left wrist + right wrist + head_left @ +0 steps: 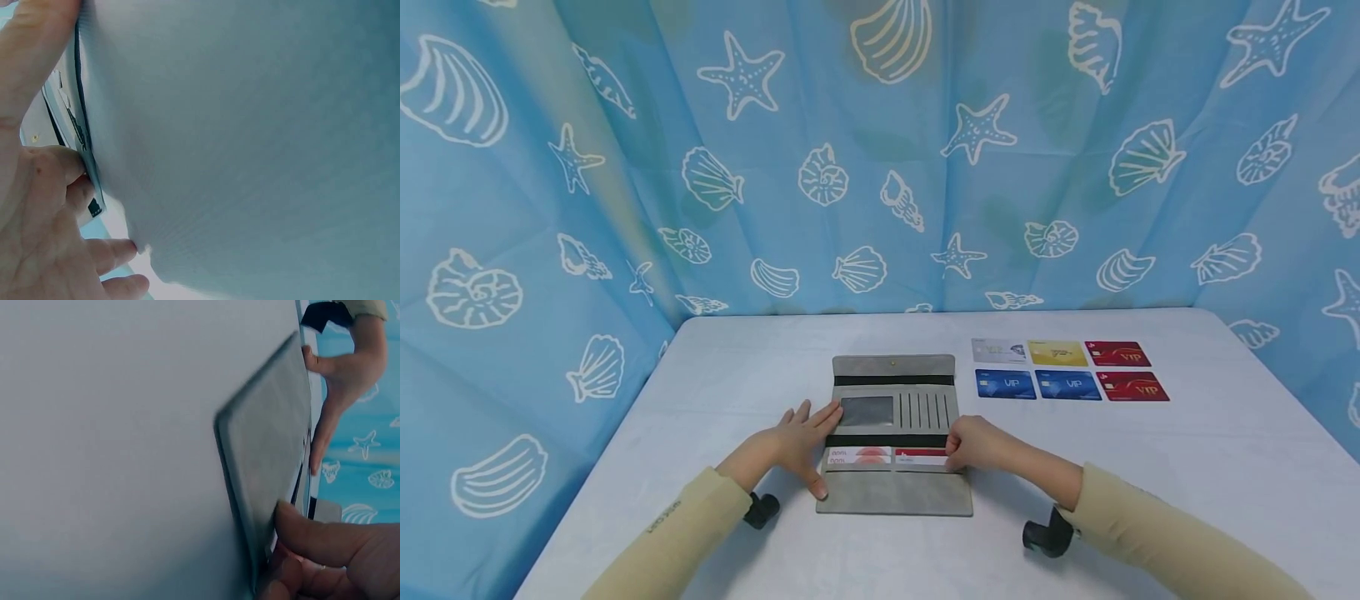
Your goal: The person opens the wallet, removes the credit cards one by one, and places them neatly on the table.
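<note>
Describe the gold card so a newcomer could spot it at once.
On the white table, beyond the right hand, six cards form two rows. The gold card is the far row's middle one, between a silver card and a red card. Only it is gold.

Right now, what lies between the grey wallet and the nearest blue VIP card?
Only bare white tabletop separates the grey wallet from that blue VIP card, as the head view shows.
</note>
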Motion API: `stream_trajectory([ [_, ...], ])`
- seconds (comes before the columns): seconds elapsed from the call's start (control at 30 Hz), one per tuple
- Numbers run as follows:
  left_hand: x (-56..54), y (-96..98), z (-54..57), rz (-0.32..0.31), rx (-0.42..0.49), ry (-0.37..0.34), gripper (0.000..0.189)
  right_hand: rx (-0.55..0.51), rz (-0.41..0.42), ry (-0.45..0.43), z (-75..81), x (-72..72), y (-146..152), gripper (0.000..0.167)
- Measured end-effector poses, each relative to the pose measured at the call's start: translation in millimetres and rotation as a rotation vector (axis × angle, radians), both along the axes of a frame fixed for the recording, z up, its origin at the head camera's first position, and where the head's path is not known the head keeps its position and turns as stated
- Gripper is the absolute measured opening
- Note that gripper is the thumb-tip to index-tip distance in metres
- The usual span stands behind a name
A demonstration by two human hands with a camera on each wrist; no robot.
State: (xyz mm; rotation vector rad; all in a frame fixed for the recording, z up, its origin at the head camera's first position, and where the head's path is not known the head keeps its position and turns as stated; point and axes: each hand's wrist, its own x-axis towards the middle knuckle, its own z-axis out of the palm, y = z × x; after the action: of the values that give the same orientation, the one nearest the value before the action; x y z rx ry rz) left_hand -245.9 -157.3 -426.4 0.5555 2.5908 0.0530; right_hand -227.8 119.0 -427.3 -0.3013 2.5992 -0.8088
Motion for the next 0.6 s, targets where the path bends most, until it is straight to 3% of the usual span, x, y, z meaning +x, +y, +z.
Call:
stream_trajectory([
  [0.33,1.0,0.9,0.1,0.005,-0.006,-0.001,0.121,0.078,0.032,-0.032,2.9,-9.0,4.3,0.020],
  [0.6,2.2,0.7,3.4,-0.006,-0.010,0.009,0.120,0.041,0.028,-0.051,0.9,-8.4,10.0,0.020],
])
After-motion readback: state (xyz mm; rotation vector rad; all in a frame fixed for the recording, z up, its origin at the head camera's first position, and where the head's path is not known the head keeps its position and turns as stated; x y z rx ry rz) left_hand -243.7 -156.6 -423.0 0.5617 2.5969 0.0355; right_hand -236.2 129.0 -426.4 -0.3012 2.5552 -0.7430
